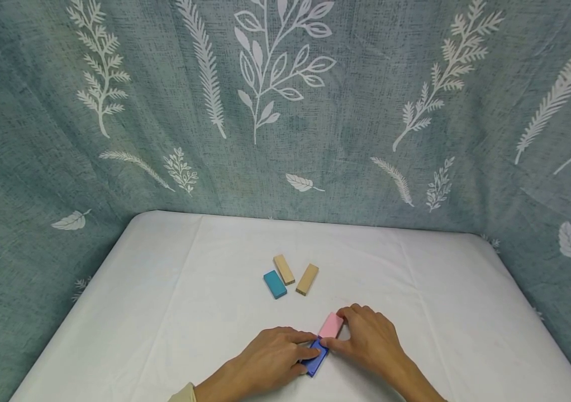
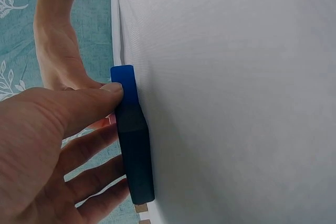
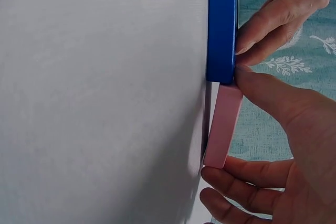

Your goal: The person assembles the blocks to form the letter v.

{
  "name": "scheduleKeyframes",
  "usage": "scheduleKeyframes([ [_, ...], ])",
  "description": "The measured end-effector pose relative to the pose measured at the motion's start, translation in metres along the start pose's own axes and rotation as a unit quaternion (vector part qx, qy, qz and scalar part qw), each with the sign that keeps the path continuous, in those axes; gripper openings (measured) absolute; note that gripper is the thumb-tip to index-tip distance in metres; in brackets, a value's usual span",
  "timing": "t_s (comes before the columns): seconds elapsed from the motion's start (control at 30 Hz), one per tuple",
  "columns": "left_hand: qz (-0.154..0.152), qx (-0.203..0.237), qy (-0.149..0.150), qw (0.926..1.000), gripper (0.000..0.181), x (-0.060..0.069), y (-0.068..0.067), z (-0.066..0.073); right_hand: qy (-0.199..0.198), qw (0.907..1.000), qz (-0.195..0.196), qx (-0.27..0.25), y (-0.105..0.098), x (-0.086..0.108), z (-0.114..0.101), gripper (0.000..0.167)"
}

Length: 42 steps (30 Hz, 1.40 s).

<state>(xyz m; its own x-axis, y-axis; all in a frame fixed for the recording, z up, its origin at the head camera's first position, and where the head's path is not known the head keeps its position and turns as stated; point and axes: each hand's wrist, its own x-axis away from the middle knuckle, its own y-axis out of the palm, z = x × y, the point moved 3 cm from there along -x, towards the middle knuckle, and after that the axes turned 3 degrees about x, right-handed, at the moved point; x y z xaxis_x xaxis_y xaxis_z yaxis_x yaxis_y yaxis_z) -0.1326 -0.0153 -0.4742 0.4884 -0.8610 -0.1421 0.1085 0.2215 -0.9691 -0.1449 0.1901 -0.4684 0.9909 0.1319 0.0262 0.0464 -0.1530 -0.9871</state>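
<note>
1. Gripping the blue block [image 1: 314, 365] on the white table [image 1: 205, 312] between thumb and fingers of the left hand [image 1: 276, 354]
2. Gripping the pink block [image 1: 331, 326] at the blue block's far end, nearly in line, with the right hand [image 1: 370, 339], its thumb against the blue block
3. Beyond the blue block, leftward: teal block [image 1: 275, 285], two tan blocks [image 1: 284, 270]

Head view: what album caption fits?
Left hand and right hand at blue block and pink block, teal block and two tan blocks beyond.

Head view evenly bright; wrist views dimmer; soft shadows on white cloth [image 3: 79, 77].
</note>
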Motion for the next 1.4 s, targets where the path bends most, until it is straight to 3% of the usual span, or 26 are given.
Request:
scheduleKeyframes([
  [0.93, -0.011, 0.005, -0.009, 0.9999, 0.038, -0.0019, 0.0013, -0.0001, -0.02, 0.9996, 0.017, -0.005, 0.0003, 0.0027, 0.0004, 0.061],
  [1.4, -0.014, 0.017, -0.013, 0.9997, 0.037, -0.0016, 0.0013, -0.0008, -0.013, 0.9996, -0.005, -0.027, 0.001, -0.0011, 0.002, 0.059],
])
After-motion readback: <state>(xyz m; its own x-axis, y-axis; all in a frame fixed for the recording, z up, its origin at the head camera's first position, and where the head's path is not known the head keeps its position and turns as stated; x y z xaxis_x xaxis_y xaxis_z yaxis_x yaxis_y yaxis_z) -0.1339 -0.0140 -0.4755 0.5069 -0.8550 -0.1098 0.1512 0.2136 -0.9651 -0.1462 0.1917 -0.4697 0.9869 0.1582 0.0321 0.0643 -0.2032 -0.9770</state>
